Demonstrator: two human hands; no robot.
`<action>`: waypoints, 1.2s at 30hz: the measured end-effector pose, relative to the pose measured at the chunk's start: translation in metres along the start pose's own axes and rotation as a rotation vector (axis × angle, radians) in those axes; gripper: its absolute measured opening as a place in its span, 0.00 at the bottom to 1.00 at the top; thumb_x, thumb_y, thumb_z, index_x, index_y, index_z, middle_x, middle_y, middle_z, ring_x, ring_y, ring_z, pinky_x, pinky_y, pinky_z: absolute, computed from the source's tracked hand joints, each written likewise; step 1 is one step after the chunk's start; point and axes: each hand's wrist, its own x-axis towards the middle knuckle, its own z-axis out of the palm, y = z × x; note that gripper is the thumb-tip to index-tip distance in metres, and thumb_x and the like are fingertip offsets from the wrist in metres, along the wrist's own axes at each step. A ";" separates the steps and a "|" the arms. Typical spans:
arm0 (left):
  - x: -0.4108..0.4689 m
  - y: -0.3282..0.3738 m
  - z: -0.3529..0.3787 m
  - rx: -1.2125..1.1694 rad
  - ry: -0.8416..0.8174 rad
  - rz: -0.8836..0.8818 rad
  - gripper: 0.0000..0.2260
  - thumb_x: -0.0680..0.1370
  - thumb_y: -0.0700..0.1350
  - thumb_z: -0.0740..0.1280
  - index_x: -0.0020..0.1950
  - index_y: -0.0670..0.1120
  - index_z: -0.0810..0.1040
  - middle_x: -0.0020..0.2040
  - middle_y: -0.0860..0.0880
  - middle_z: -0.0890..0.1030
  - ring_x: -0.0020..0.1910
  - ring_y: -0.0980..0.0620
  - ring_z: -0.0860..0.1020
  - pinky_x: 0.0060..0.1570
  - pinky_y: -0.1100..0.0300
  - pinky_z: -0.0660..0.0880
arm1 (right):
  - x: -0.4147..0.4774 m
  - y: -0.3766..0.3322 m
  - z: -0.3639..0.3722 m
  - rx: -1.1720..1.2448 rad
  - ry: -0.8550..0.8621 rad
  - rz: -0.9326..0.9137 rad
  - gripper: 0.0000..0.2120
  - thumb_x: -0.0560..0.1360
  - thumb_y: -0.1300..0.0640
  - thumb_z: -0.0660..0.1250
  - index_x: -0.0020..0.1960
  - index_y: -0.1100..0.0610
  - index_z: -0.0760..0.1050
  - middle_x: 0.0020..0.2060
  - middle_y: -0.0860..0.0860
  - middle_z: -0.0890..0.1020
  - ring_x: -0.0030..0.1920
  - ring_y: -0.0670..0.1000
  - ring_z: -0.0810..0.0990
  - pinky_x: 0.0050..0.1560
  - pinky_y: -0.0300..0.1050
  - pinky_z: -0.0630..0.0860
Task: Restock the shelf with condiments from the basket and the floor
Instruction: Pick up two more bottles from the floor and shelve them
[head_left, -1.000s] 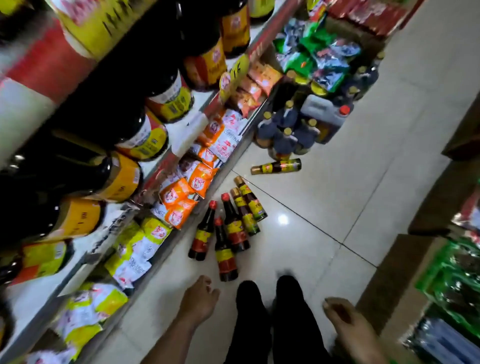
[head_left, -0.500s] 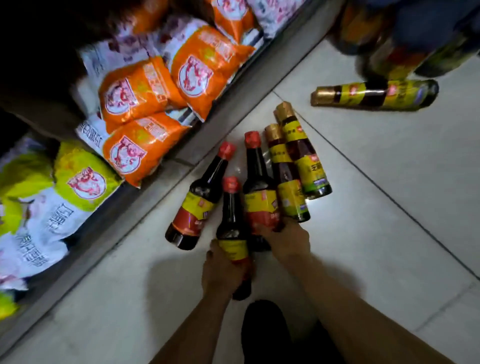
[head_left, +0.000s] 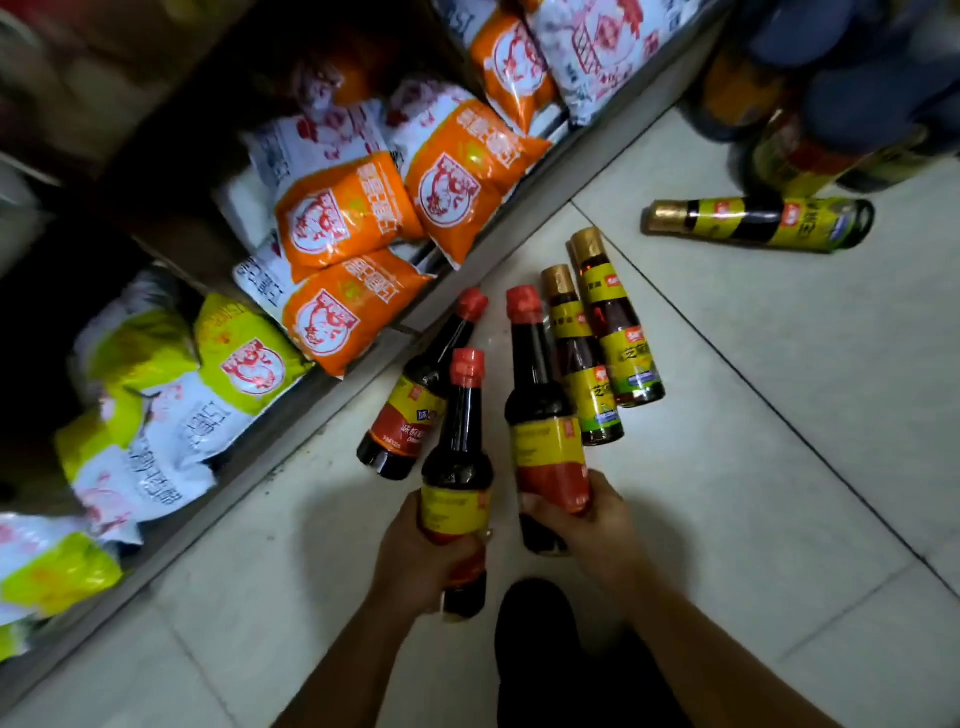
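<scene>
i take the bottom shelf (head_left: 291, 431) as my landmark: its metal lip runs diagonally from lower left to upper right, and behind it lie yellow-green packets (head_left: 208, 395) and, further up the lip, orange packets (head_left: 343, 223). just off the lip on the pale tile floor (head_left: 753, 467), a red-capped bottle (head_left: 410, 415) lies with its cap pointing toward the shelf. next out from the shelf, my left hand (head_left: 421, 561) is wrapped closed around the lower body of a second red-capped dark bottle (head_left: 457, 483), neck and cap sticking up past the fingers. beside it, further from the shelf, my right hand (head_left: 587, 525) is closed on the base of a third red-capped bottle (head_left: 540, 415), its yellow and red label showing above the grip. beyond that stand two gold-capped bottles (head_left: 602, 343) touching each other, ungripped. farthest from the shelf, another gold-capped bottle (head_left: 758, 223) lies flat on its side, well apart from both hands.
</scene>
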 end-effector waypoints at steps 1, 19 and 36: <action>-0.012 0.005 -0.006 -0.023 -0.016 0.003 0.26 0.50 0.53 0.75 0.46 0.54 0.75 0.41 0.52 0.83 0.40 0.53 0.82 0.39 0.62 0.76 | -0.015 -0.003 -0.002 0.035 -0.021 0.022 0.19 0.66 0.63 0.74 0.54 0.58 0.73 0.37 0.50 0.81 0.30 0.41 0.80 0.28 0.35 0.75; -0.393 0.209 -0.122 -0.383 -0.241 0.299 0.31 0.48 0.45 0.82 0.49 0.56 0.81 0.42 0.48 0.86 0.40 0.53 0.83 0.38 0.64 0.78 | -0.403 -0.233 -0.069 0.059 -0.022 -0.163 0.46 0.35 0.39 0.79 0.50 0.56 0.77 0.36 0.52 0.85 0.38 0.47 0.84 0.41 0.37 0.76; -0.622 0.281 -0.225 -0.417 0.130 0.610 0.22 0.58 0.41 0.79 0.47 0.51 0.75 0.35 0.60 0.83 0.35 0.66 0.80 0.36 0.74 0.73 | -0.600 -0.381 -0.063 -0.120 -0.294 -0.582 0.44 0.40 0.39 0.79 0.54 0.51 0.73 0.42 0.49 0.84 0.43 0.49 0.83 0.45 0.49 0.81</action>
